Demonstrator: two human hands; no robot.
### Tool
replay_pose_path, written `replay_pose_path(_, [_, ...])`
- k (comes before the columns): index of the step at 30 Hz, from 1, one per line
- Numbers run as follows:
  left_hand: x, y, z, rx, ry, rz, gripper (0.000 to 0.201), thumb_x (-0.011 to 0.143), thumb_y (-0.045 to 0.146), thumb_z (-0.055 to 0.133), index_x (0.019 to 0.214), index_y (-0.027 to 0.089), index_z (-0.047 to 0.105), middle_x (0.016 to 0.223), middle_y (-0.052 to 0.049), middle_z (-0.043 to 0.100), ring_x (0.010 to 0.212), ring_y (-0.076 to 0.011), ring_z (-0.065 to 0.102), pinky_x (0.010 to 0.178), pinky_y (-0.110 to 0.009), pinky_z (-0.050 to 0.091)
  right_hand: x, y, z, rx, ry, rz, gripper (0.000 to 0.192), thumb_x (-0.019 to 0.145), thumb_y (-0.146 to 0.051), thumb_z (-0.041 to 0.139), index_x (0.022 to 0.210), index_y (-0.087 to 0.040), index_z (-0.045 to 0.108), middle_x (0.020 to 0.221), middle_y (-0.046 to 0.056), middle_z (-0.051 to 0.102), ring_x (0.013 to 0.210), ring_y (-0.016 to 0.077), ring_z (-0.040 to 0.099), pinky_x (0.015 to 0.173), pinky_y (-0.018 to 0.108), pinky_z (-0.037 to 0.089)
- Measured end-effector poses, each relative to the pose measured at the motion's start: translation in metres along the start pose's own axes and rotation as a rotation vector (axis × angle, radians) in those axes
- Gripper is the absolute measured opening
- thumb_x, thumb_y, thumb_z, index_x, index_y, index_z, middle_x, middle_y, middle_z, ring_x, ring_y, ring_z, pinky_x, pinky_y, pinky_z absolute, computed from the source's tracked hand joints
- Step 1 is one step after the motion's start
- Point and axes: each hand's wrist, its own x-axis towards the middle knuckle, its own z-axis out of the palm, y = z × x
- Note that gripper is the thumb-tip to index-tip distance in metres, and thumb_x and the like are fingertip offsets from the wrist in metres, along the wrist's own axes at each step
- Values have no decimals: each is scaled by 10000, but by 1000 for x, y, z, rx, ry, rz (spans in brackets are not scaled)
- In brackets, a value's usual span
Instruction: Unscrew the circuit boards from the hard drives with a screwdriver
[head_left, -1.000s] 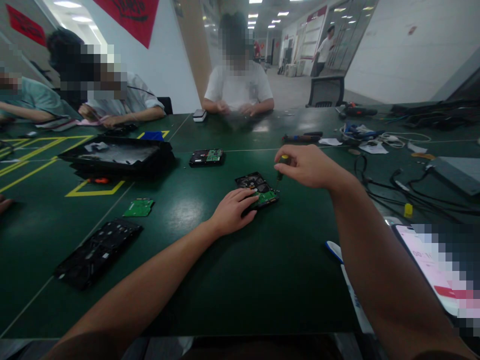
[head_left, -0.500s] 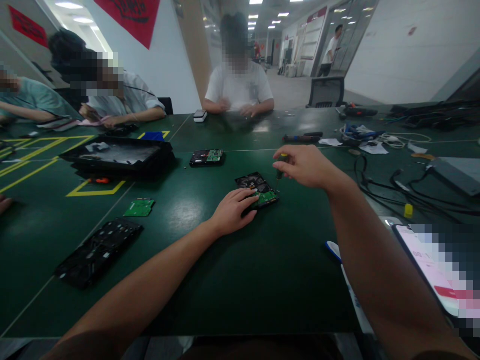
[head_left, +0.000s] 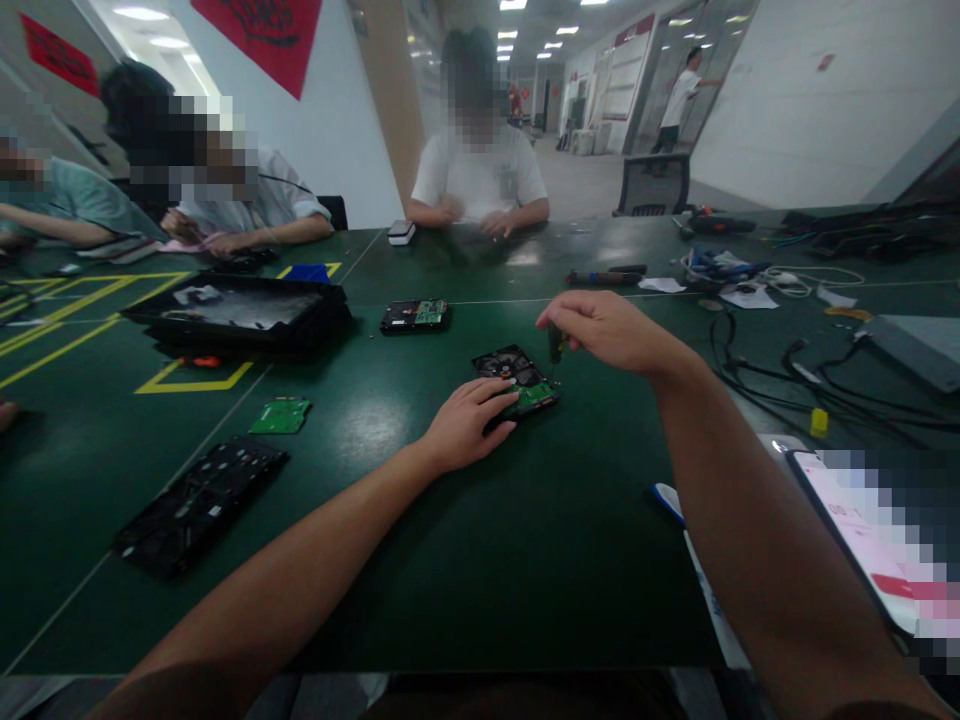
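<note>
A hard drive (head_left: 506,363) with a green circuit board (head_left: 536,396) lies on the dark green table. My left hand (head_left: 474,420) rests on its near left side, fingers stretched across the board and thumb by the near edge; part of the drive is hidden beneath. A screwdriver (head_left: 555,345) with a dark green and yellow handle stands nearly upright at the drive's right corner. My right hand (head_left: 592,325) is closed around its handle. The thin shaft points down; whether its tip touches a screw is too small to tell. Tiny bits lie by that corner.
A second drive (head_left: 415,315) lies farther back. To the left are a loose circuit board (head_left: 280,415), a black drive casing (head_left: 202,505) and a black tray (head_left: 240,305). Cables (head_left: 795,385) and a phone (head_left: 855,530) lie right. People sit across the table.
My right hand has turned a little at the wrist, and the screwdriver's handle has shifted slightly left and down. My left hand stays on the drive. A person in the background has walked right.
</note>
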Motion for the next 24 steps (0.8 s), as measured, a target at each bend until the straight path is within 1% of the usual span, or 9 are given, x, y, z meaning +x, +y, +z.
replay_pose_path(2, [0,-2,0,-18,-4,2,466,1011,371,639,1456,234,609,1523,-140,604,1444,-321,552,1205,-579,465,1,3,0,86,11,2,294,1029,-424,529,1045,-222,742,998,43,764,691,147,610,657,296,482])
replay_pose_path(4, [0,-4,1,-38,-9,1,465,1013,354,638,1462,239,601,1544,-135,588,1459,-313,542,1215,-576,459,1,7,0,128,22,21,303,1026,-469,549,1022,-225,728,958,44,756,674,146,598,639,302,481])
replay_pose_path(6, [1,-8,3,-60,-15,-5,468,1017,314,624,1478,245,582,1577,-126,562,1486,-303,518,1225,-580,452,2,10,-1,96,52,49,329,1003,-518,589,962,-219,722,872,44,737,681,158,600,633,308,476])
replay_pose_path(8, [3,-11,5,-79,-17,-16,471,1023,271,601,1491,242,566,1601,-121,542,1520,-296,480,1238,-589,436,3,13,-1,14,116,75,348,965,-542,642,890,-210,711,817,48,723,705,175,608,640,318,473])
replay_pose_path(10, [5,-15,8,-84,-10,-34,467,1028,236,576,1494,236,563,1614,-120,528,1555,-298,431,1251,-606,413,4,16,-1,-56,174,100,352,933,-541,682,839,-202,698,796,56,721,724,189,620,650,328,474])
replay_pose_path(12, [6,-17,9,-73,7,-59,457,1032,214,557,1488,231,574,1623,-127,515,1572,-306,400,1252,-619,403,5,17,0,-57,185,108,343,929,-531,689,847,-198,700,796,59,725,719,190,628,648,327,476])
replay_pose_path(17, [7,-17,11,-55,46,-107,447,1023,264,594,1471,260,595,1588,-137,536,1505,-328,476,1214,-642,437,3,13,0,59,60,63,421,989,-603,607,920,-207,731,853,49,746,649,149,598,596,297,475])
replay_pose_path(22, [5,-16,11,-59,81,-206,508,1001,357,645,1481,209,569,1568,-158,548,1464,-321,524,1211,-565,467,-2,1,-4,229,-56,108,415,1030,-579,555,1023,-210,744,910,70,762,682,168,659,622,317,559])
replay_pose_path(24, [5,-17,11,-44,86,-239,510,997,383,656,1464,192,585,1562,-158,561,1452,-318,544,1209,-547,473,-4,-3,-6,221,-79,104,385,1021,-561,579,1071,-220,751,918,67,766,700,175,671,630,314,568])
